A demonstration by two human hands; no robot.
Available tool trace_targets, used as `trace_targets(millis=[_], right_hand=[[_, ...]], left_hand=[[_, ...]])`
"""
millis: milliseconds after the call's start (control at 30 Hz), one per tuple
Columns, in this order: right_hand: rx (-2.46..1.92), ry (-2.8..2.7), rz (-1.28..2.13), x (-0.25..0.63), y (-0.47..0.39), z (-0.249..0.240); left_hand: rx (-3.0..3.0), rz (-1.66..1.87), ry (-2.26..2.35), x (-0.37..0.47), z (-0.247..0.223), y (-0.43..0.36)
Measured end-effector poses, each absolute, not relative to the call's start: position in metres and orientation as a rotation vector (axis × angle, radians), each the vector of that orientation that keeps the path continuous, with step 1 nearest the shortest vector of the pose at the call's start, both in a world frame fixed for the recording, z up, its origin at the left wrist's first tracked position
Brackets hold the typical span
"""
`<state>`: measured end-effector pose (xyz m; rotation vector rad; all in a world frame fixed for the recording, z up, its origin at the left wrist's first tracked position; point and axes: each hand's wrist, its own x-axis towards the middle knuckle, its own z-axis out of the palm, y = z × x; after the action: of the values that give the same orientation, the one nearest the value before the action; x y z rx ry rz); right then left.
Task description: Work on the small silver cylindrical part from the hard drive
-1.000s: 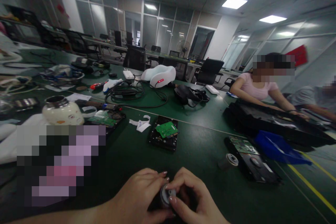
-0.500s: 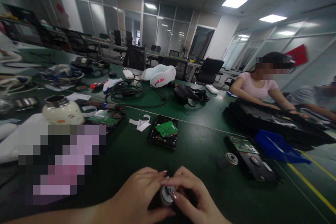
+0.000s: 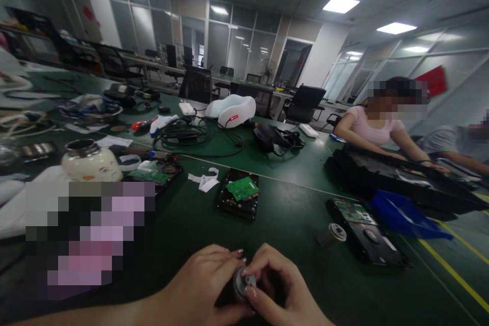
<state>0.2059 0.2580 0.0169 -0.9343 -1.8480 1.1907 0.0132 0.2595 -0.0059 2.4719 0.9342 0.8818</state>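
Observation:
Low in the view, a small grey metal cylinder (image 3: 240, 285), which looks like a small motor, is between my two hands. My left hand (image 3: 204, 280) is wrapped round its side, fingers and thumb closed on it. My right hand (image 3: 280, 282) pinches a small piece on its top face with thumb and index finger; the fingertips partly cover that piece, so its kind is unclear. A similar cylinder (image 3: 332, 235) stands to the right, apart from my hands. Just beyond it lies an opened hard drive (image 3: 372, 237) with a green circuit board.
Ahead lies another hard drive (image 3: 239, 209) with a loose green circuit board (image 3: 243, 188) on top. Crumpled white paper (image 3: 204, 179), a cream jar (image 3: 91, 163), coiled black cable (image 3: 179, 132) and a blue tray (image 3: 408, 216) surround the work spot. A co-worker (image 3: 378, 122) sits at right.
My right thumb and index finger have shifted slightly on the top piece and the index finger is bent more. My left hand keeps its hold on the cylinder.

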Motion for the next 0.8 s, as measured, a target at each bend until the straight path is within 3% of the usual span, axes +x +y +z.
trace_targets(millis=[367, 800], right_hand=[[-0.911, -1.843, 1.12, 0.2052, 0.2602, 0.0088], [-1.054, -1.762, 0.751, 0.2107, 0.2646, 0.0085]], left_hand=[[2.483, 0.941, 0.908, 0.0141, -0.0068, 0.2585], [2.532, 0.975, 0.927, 0.0112, -0.0056, 0.2594]])
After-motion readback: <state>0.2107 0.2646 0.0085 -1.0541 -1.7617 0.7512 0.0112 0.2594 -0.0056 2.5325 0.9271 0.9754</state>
